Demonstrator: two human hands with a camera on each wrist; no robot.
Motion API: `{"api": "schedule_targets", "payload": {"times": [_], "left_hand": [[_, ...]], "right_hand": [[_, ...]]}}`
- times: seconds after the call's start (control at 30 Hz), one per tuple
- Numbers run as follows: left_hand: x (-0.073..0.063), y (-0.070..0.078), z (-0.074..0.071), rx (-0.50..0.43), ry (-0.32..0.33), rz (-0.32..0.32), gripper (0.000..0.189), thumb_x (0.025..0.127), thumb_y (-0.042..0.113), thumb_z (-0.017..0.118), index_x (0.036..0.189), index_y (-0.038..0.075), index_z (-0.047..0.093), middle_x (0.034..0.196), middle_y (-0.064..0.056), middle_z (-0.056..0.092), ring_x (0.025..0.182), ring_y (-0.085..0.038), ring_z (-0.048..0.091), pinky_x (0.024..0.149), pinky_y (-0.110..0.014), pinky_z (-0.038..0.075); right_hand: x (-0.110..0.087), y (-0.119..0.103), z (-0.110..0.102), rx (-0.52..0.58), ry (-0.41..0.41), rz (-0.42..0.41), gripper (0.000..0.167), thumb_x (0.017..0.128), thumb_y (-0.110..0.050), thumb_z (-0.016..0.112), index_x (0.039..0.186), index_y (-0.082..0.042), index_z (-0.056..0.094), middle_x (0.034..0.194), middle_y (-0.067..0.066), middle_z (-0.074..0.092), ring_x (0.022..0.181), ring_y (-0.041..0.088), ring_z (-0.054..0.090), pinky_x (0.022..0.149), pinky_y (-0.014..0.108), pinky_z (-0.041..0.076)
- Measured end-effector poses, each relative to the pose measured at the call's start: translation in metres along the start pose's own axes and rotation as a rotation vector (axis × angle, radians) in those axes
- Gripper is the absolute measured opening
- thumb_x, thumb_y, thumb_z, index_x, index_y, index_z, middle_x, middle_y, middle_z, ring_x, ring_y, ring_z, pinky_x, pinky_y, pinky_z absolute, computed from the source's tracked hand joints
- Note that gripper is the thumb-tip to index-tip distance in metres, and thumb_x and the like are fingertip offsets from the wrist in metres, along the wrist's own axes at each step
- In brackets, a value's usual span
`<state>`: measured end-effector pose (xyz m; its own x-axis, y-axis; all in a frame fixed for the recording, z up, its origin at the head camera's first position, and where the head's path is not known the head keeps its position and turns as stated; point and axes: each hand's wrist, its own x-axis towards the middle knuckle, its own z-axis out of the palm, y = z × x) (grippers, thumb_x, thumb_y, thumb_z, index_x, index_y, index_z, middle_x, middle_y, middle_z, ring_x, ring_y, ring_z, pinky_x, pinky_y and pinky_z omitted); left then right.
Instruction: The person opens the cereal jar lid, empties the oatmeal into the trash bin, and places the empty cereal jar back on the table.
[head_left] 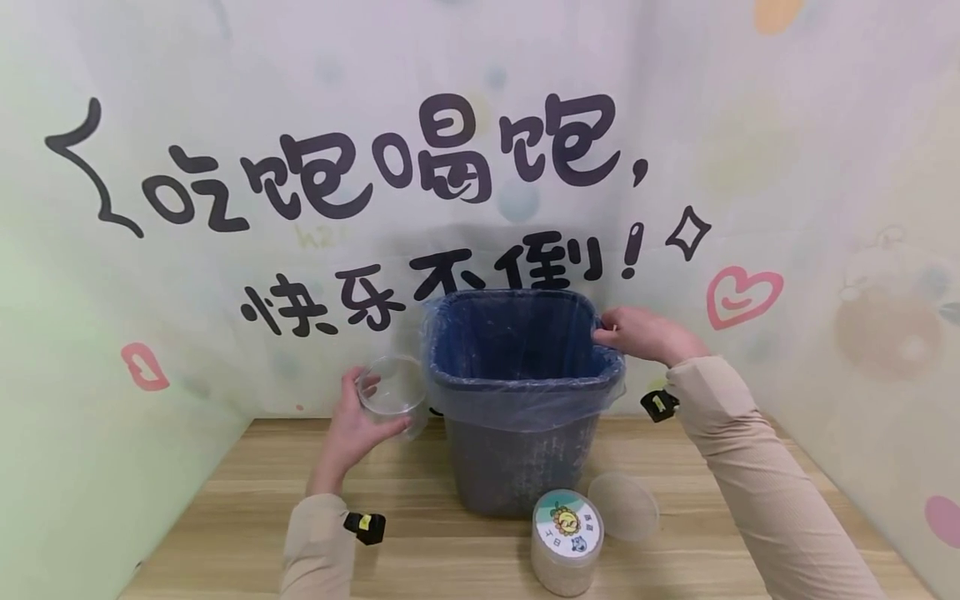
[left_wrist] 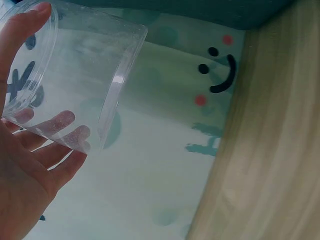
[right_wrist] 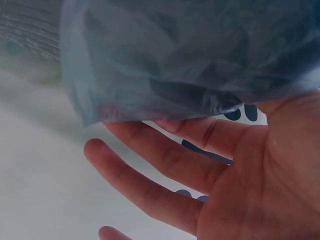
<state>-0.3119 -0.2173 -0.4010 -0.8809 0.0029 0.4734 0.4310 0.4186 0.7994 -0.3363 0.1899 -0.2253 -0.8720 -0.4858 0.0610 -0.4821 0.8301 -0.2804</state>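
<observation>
A clear plastic jar point(head_left: 392, 390) is in my left hand point(head_left: 352, 432), to the left of a dark trash bin point(head_left: 517, 471). In the left wrist view the jar point(left_wrist: 92, 70) lies tilted between thumb and fingers, and nothing shows inside it. At the bin's right rim, my right hand point(head_left: 647, 335) grips the edge, thumb over the top. The right wrist view has its fingers point(right_wrist: 150, 150) beneath the folded-over plastic liner point(right_wrist: 165, 65), some fingertips behind the film. The bin stands upright, its liner point(head_left: 525, 410) draped outside the rim.
In front of the bin stands a clear jar with a printed sunflower label point(head_left: 567, 533) on top. Beside it, a translucent round lid point(head_left: 624, 507) rests on the wooden table point(head_left: 435, 558). A printed wall sheet point(head_left: 225, 75) hangs close behind the bin.
</observation>
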Motion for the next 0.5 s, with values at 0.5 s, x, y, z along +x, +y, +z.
{"api": "schedule_targets", "payload": {"times": [0.5], "left_hand": [[-0.012, -0.021, 0.019, 0.033, -0.018, -0.047, 0.098, 0.062, 0.011, 0.089, 0.136, 0.000, 0.025, 0.132, -0.032, 0.046, 0.122, -0.047, 0.045, 0.102, -0.057, 0.036]], "right_hand": [[0.000, 0.002, 0.000, 0.024, -0.003, -0.006, 0.024, 0.097, -0.020, 0.049, 0.080, -0.003, 0.055, 0.072, 0.003, 0.050, 0.067, 0.020, 0.048, 0.060, 0.032, 0.038]]}}
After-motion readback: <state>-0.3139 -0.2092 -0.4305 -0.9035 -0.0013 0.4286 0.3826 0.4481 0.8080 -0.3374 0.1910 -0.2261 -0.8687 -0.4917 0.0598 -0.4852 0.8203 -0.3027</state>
